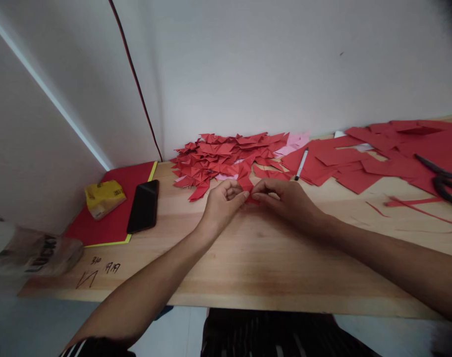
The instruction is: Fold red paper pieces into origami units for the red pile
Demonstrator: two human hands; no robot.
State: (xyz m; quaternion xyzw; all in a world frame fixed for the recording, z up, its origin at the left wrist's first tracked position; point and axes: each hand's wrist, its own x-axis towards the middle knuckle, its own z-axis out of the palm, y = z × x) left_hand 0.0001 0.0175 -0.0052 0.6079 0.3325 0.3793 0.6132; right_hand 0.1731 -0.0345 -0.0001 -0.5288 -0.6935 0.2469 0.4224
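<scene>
My left hand [223,202] and my right hand [285,199] meet over the middle of the wooden table [248,263]. Both pinch a small folded piece of red paper [247,187] between their fingertips, pressing it against the tabletop. Just beyond the hands lies a heap of folded red paper pieces [218,158], with a few pink ones mixed in.
Flat red paper sheets [378,153] cover the table's right side, with a pen [301,164] and black scissors [443,181] on them. At left a black phone [144,206] and a yellow packet [103,197] rest on a red folder [110,218]. A white wall stands behind.
</scene>
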